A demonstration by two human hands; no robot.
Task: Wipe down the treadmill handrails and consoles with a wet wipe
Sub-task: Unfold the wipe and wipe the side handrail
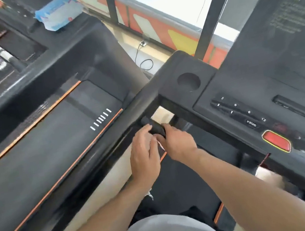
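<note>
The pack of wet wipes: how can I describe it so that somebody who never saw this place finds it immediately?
Start from the neighbouring treadmill on the left, the one with orange lines along its belt. Follow it up to its black console ledge near the top of the picture. The pack of wet wipes lies there, a soft blue and white packet, the only light-coloured thing on that dark surface.

Both hands, left hand (pixel 145 152) and right hand (pixel 176 142), touching at black handrail (pixel 138 105) beside console (pixel 253 86); wet wipe pack (pixel 58 12) lying on neighbouring treadmill's console (pixel 78 37).
</note>
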